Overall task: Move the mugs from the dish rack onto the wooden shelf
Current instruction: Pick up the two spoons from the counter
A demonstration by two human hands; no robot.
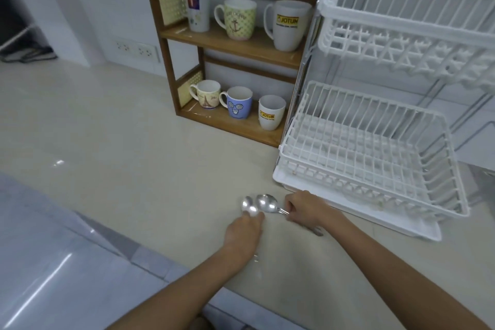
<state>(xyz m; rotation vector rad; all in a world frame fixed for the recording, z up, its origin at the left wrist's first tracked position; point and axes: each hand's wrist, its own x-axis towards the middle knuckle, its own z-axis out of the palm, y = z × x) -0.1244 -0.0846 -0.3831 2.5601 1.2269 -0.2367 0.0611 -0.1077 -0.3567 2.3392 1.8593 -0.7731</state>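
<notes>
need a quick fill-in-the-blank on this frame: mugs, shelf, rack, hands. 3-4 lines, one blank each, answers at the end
1. The wooden shelf holds ____ mugs in all, three on each level.
2. Both tiers of the white dish rack hold ____ mugs.
3. The right hand grips the handles of metal ____ on the counter.
4. The blue mug with the cartoon face stands on the ____ level of the shelf.

Answers: six; no; spoons; lower
</notes>
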